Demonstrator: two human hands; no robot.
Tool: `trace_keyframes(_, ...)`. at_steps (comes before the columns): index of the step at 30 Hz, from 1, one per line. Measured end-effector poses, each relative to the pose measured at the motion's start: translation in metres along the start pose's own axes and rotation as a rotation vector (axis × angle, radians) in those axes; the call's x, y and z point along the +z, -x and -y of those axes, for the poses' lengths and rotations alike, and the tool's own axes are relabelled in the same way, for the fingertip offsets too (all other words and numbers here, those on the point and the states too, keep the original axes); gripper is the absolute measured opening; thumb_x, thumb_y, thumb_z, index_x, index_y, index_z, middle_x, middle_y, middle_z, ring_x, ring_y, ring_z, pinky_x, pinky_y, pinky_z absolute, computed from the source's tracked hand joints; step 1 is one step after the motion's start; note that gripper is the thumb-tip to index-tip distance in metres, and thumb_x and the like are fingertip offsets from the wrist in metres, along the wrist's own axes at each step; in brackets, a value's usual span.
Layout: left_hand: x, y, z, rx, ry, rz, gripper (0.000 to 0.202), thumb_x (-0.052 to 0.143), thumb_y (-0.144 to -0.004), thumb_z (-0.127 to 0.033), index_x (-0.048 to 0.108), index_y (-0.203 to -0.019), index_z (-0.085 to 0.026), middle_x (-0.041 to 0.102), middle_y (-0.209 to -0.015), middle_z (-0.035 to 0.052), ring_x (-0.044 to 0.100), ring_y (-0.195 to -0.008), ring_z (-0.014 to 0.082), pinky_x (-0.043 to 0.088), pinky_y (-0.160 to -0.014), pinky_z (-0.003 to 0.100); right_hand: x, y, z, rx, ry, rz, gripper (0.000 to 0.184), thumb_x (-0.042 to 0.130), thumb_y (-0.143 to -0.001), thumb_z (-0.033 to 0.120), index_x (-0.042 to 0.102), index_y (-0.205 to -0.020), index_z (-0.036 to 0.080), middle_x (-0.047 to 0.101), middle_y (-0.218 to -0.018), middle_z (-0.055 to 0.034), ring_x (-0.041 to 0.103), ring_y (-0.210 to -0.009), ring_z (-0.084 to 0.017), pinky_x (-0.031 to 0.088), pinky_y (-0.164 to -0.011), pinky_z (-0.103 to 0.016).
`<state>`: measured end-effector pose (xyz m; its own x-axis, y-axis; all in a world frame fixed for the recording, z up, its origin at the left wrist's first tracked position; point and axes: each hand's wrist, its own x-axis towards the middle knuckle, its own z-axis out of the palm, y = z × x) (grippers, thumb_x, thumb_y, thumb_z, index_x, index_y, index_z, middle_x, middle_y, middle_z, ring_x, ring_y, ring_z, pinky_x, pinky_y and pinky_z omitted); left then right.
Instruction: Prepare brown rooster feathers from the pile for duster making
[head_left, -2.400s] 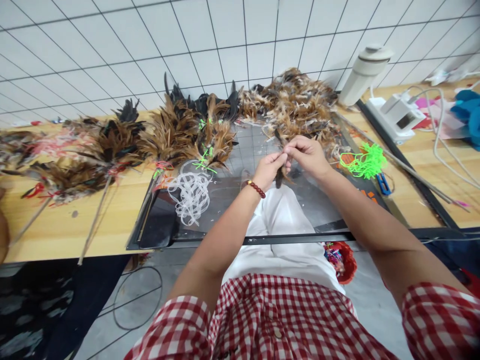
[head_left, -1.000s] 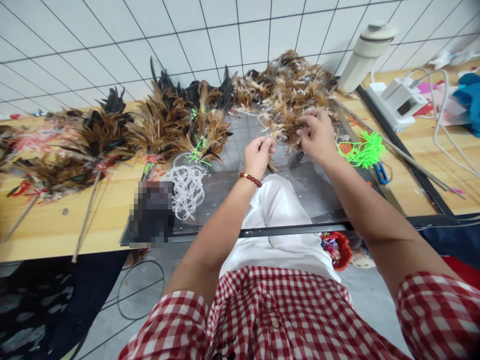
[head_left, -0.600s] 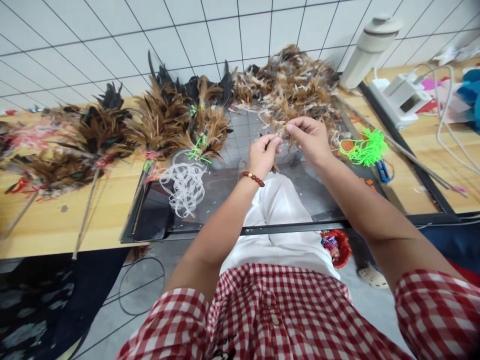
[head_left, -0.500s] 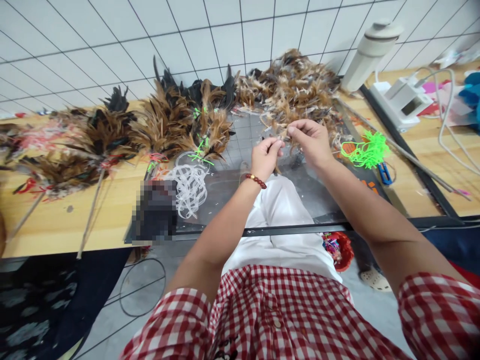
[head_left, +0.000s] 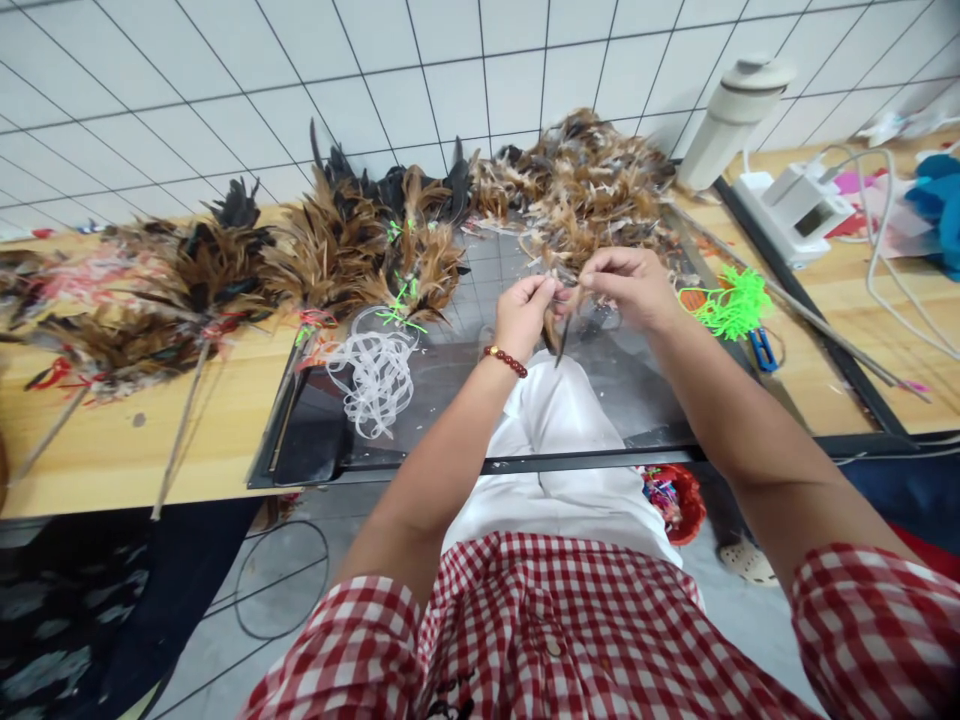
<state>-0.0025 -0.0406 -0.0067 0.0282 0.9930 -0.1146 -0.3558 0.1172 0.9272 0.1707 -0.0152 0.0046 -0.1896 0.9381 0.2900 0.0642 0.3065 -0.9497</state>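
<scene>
My left hand (head_left: 527, 312), with a red bead bracelet at the wrist, pinches feathers (head_left: 556, 335) that hang below its fingers, brown and dark. Close beside it, my right hand (head_left: 628, 284) has thumb and forefinger pressed together on a light brown feather (head_left: 576, 300). Both hands are above the dark glass panel on the table. Just behind them rises a big heap of loose brown feathers (head_left: 592, 180). Feather bundles tied with green string (head_left: 405, 298) lie to the left. The feather quills inside my fingers are hidden.
White plastic ribbon (head_left: 375, 380) lies tangled at the left. Bright green cords (head_left: 735, 303) and a blue tool (head_left: 763, 350) are at the right, near a thin stick (head_left: 825, 324). A bottle (head_left: 731, 125) and a power strip (head_left: 787, 220) stand behind. Feather dusters (head_left: 199, 375) rest on the left.
My right hand has turned and lowered slightly, with a feather showing between the hands. More of the feathers in my left hand show below its fingers. The view has shifted slightly.
</scene>
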Motion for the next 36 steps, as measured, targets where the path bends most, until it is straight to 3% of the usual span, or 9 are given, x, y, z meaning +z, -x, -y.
trace_keyframes(5, 0.004, 0.003, 0.005, -0.058, 0.016, 0.044, 0.023, 0.086, -0.083, -0.031, 0.069, -0.074, -0.018, 0.070, -0.065, -0.0012, 0.067, -0.060, 0.0106, 0.053, -0.060, 0.021, 0.019, 0.004, -0.002, -0.127, 0.158, -0.139, 0.036, 0.087, -0.073, 0.057, 0.073, -0.070, 0.024, 0.069, -0.079, -0.0032, 0.062, -0.076, -0.018, 0.053, -0.072, -0.035)
trace_keyframes(12, 0.002, 0.004, 0.005, -0.069, 0.001, 0.109, 0.027, 0.084, -0.086, -0.032, 0.066, -0.071, -0.018, 0.066, -0.062, -0.0027, 0.060, -0.055, 0.0068, 0.049, -0.060, 0.019, 0.014, 0.003, -0.007, -0.122, 0.194, -0.109, 0.040, 0.087, -0.074, 0.064, 0.078, -0.074, 0.026, 0.074, -0.087, -0.0043, 0.068, -0.082, -0.021, 0.058, -0.079, -0.038)
trace_keyframes(16, 0.003, 0.006, 0.002, -0.080, 0.035, 0.096, 0.026, 0.079, -0.091, -0.029, 0.066, -0.072, -0.017, 0.059, -0.057, -0.0050, 0.052, -0.050, 0.0047, 0.043, -0.055, 0.018, 0.013, 0.001, -0.012, -0.108, 0.119, -0.158, 0.052, 0.082, -0.074, 0.076, 0.082, -0.086, 0.026, 0.076, -0.086, -0.0044, 0.070, -0.087, -0.022, 0.057, -0.080, -0.038)
trace_keyframes(19, 0.004, 0.007, -0.001, -0.105, 0.035, 0.104, 0.029, 0.082, -0.089, -0.030, 0.064, -0.070, -0.017, 0.057, -0.056, -0.0056, 0.050, -0.049, 0.0035, 0.041, -0.053, 0.017, 0.017, 0.002, -0.009, -0.075, 0.070, -0.109, 0.059, 0.081, -0.069, 0.082, 0.083, -0.089, 0.026, 0.076, -0.088, -0.0043, 0.070, -0.089, -0.022, 0.057, -0.077, -0.036)
trace_keyframes(25, 0.003, 0.009, -0.001, -0.170, 0.019, 0.164, 0.030, 0.083, -0.088, -0.030, 0.063, -0.070, -0.016, 0.058, -0.058, -0.0052, 0.048, -0.047, 0.0029, 0.037, -0.050, 0.018, 0.019, 0.005, -0.001, 0.025, 0.000, 0.107, 0.062, 0.083, -0.064, 0.085, 0.076, -0.079, 0.025, 0.067, -0.066, -0.0012, 0.065, -0.065, -0.019, 0.055, -0.065, -0.036)
trace_keyframes(30, 0.009, 0.011, -0.002, -0.210, 0.062, 0.195, 0.031, 0.081, -0.090, -0.042, 0.065, -0.079, -0.017, 0.065, -0.067, -0.0020, 0.057, -0.052, 0.0064, 0.044, -0.053, 0.020, 0.016, 0.003, -0.004, -0.056, 0.088, 0.010, 0.062, 0.080, -0.067, 0.086, 0.070, -0.070, 0.025, 0.062, -0.069, -0.0013, 0.058, -0.063, -0.016, 0.051, -0.063, -0.034)
trace_keyframes(33, 0.010, 0.012, 0.000, -0.213, 0.018, 0.169, 0.034, 0.081, -0.090, -0.040, 0.060, -0.075, -0.017, 0.052, -0.056, -0.0069, 0.045, -0.045, 0.0025, 0.035, -0.048, 0.017, 0.021, 0.001, -0.009, -0.136, 0.131, -0.014, 0.064, 0.081, -0.066, 0.086, 0.069, -0.066, 0.023, 0.062, -0.071, -0.0017, 0.057, -0.067, -0.015, 0.050, -0.067, -0.033)
trace_keyframes(36, 0.008, 0.011, 0.004, -0.189, -0.045, 0.192, 0.035, 0.077, -0.094, -0.037, 0.058, -0.074, -0.016, 0.044, -0.053, -0.0094, 0.036, -0.043, 0.0004, 0.029, -0.047, 0.015, 0.025, -0.001, -0.014, -0.078, 0.007, -0.039, 0.062, 0.083, -0.067, 0.082, 0.067, -0.067, 0.022, 0.059, -0.066, 0.0004, 0.052, -0.062, -0.013, 0.047, -0.061, -0.030)
